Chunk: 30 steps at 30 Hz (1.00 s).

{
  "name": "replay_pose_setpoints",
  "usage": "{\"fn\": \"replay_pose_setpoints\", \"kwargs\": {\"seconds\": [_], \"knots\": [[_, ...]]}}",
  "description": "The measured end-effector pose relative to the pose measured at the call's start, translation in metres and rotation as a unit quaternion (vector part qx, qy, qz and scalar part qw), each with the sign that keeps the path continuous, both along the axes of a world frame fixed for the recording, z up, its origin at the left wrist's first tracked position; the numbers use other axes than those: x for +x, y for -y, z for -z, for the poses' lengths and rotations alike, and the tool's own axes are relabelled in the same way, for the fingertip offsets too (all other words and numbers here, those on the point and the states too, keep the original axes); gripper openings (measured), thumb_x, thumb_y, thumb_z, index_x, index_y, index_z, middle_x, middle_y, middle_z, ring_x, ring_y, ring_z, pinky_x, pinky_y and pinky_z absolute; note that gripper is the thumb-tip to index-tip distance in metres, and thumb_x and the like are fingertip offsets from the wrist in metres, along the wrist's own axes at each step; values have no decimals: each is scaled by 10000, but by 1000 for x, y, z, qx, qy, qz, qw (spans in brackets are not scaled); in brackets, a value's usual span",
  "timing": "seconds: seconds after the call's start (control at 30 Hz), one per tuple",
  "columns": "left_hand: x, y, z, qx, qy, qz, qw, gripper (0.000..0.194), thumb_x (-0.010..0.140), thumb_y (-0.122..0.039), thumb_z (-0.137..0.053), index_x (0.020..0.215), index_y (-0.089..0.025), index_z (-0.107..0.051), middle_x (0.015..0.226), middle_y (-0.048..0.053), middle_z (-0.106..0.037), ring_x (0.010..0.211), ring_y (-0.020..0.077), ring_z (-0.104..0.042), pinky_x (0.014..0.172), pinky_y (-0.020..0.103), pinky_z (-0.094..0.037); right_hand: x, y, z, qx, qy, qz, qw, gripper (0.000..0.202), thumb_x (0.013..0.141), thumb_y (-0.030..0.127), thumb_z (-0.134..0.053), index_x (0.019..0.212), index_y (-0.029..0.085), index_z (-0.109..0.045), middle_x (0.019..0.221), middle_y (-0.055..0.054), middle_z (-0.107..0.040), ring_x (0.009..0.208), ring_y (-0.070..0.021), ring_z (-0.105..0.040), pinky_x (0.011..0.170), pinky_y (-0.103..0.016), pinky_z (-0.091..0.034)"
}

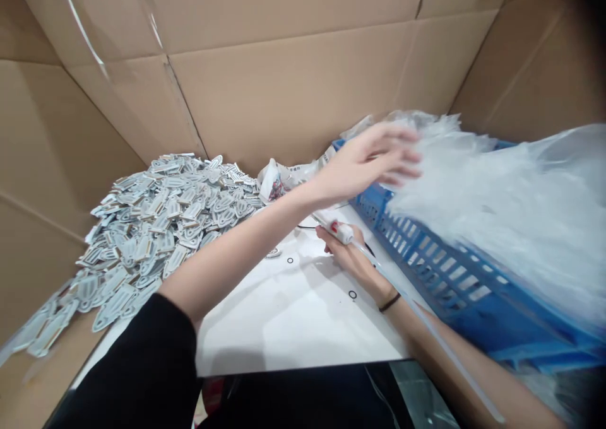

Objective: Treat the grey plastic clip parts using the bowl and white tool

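My left hand (367, 163) reaches across to the right, at the near edge of a heap of clear plastic bags (502, 189). Its fingers are stretched out and a little apart, smeared by motion, with nothing visible in them. Below it, just over the white table (255, 315), my right hand (348, 249) is closed around a white hand-held tool (341, 231) with a red mark. A translucent tube (426, 322) runs from the tool back along my right forearm. The tool's front end is partly hidden by my left arm.
Several flat grey slotted pieces (165, 221) form a large pile on the left. The bags fill a blue slatted basket (426, 258) on the right. Small dark rings (353, 294) lie on the table. Behind stands a crumpled plastic bag (274, 180) against cardboard walls (293, 88).
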<state>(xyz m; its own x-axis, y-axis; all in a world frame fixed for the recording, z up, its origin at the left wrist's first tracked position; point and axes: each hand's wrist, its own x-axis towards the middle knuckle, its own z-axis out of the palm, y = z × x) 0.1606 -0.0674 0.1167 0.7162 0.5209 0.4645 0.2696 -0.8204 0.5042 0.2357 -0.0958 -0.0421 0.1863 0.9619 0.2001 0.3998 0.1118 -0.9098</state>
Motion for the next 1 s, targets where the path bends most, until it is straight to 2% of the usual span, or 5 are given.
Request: {"fn": "replay_pose_setpoints", "kwargs": {"seconds": [0.1,0.2,0.37,0.6,1.0], "knots": [[22,-10,-19,119,-106,1,987,821,827,-297,125,860,20,-633,1485,31,-412,1321,145,-439,704,161,-374,0,-1,-1,-16,-18,-15,1000,443,773,605,-592,617,196,-522,522,10,-557,476,-126,-499,481,-244,-348],[7,-13,-15,202,-75,-72,974,762,882,-297,52,901,34,-634,1488,77,-415,1359,238,-402,739,196,-412,0,-4,-2,-30,-20,1,999,431,753,597,-606,626,190,-544,517,8,-559,465,-127,-501,467,-243,-339],[-82,4,37,211,-26,-116,970,245,995,-216,-435,1097,-152,-648,1075,48,-722,907,107,-697,765,205,-526,1,-10,-3,-25,-37,29,999,379,757,541,-629,649,179,-608,517,-10,-590,494,-155,-557,501,-260,-377],[-201,27,113,122,-358,-200,904,294,986,-317,-429,911,-190,-683,833,49,-700,691,149,-625,573,227,-359,5,-11,0,-60,-49,57,995,383,759,562,-664,681,187,-649,538,-21,-615,538,-161,-574,548,-272,-401],[-230,32,132,44,-390,-227,891,282,945,-300,-522,1188,-170,-578,1133,97,-609,1061,246,-595,816,320,-474,-1,-4,6,-17,-10,49,999,434,771,582,-655,834,154,-688,604,-14,-627,543,-139,-552,522,-262,-375]]}}
